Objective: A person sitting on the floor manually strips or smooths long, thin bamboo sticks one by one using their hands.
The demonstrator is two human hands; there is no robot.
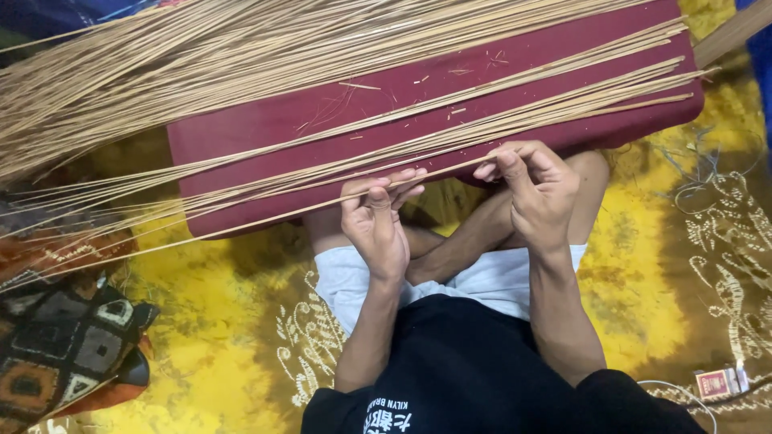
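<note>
A big bundle of long thin tan sticks fans across a dark red cushion lying over my crossed legs. My left hand and my right hand both pinch the same single thin stick at the cushion's near edge. The left fingers close on it near its middle. My right thumb and fingers grip it further right. Several more loose sticks lie in rows on the cushion just beyond my hands.
I sit on a yellow and brown patterned cloth. A patterned pillow lies at the lower left. A small red box with a lighter rests at the lower right, beside a thin white cable.
</note>
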